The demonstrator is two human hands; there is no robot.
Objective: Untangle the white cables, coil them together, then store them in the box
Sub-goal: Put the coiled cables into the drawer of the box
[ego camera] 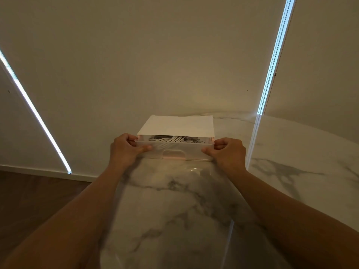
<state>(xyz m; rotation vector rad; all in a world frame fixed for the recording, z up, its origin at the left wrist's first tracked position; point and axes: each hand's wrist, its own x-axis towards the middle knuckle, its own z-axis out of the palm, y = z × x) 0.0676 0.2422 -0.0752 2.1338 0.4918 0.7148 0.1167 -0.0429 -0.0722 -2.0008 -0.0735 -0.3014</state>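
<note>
The box (pixel 175 126) is a low, frosted, see-through plastic case with a flat white top, standing upright at the far edge of the marble worktop (pixel 174 200), close to the wall. Its drawer (pixel 191 152), which has a rounded cut-out grip in the middle of its front, is slid partly out towards the viewer, with the left hand (pixel 127 150) and the right hand (pixel 227 152) gripping its two front corners. The white cables (pixel 171 141) lie inside the drawer as a bundle of side-by-side curved strands, seen through the gap under the top and faintly through the front wall.
</note>
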